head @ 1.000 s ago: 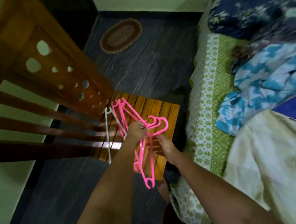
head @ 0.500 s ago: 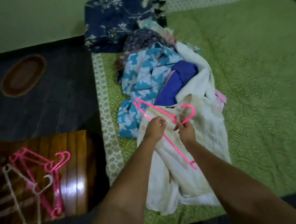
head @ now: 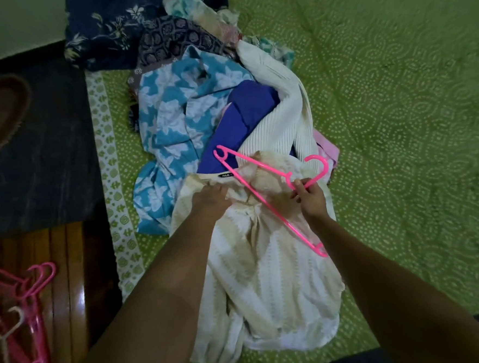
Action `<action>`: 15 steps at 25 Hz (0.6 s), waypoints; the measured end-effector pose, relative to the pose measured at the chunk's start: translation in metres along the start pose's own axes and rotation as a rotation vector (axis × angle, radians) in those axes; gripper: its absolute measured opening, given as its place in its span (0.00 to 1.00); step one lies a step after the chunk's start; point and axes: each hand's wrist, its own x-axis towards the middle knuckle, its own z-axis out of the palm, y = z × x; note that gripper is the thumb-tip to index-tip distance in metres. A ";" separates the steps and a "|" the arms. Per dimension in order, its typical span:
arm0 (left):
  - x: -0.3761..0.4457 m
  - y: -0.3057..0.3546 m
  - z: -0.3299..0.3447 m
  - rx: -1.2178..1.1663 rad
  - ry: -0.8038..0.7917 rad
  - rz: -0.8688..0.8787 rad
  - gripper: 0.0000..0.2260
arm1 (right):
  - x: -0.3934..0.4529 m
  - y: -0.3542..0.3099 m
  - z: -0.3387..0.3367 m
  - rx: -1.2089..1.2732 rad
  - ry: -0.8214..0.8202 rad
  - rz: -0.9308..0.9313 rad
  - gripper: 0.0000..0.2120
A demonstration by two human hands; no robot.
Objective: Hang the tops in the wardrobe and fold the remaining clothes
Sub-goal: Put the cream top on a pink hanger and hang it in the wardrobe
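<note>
A cream patterned top (head: 270, 278) is spread on the green bedspread (head: 398, 113), directly under both hands, its labelled neckline just beyond the left hand (head: 210, 201). That hand's fingers are curled into the fabric at the collar, gripping it. A pink hanger (head: 268, 202) is laid slantwise across the neckline, and its neck below the hook is pinched by the right hand (head: 308, 195). The hanging step appears to be in hand, the first top not yet threaded. Next, one hanger arm would likely need to be slipped inside the held-open neck. Beyond the hands the remaining clothes (head: 194, 122) are heaped; spare hangers (head: 32, 309) lie far left.
</note>
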 end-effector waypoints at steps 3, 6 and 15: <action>-0.006 -0.002 -0.008 0.132 0.062 -0.180 0.16 | 0.005 -0.002 -0.005 -0.005 -0.042 0.006 0.12; -0.021 -0.014 -0.012 0.123 0.034 -0.385 0.18 | 0.002 -0.009 -0.011 -0.063 -0.085 -0.002 0.15; -0.091 0.023 -0.080 -0.196 -0.128 -0.217 0.35 | -0.042 -0.076 0.008 -0.488 -0.347 -0.180 0.16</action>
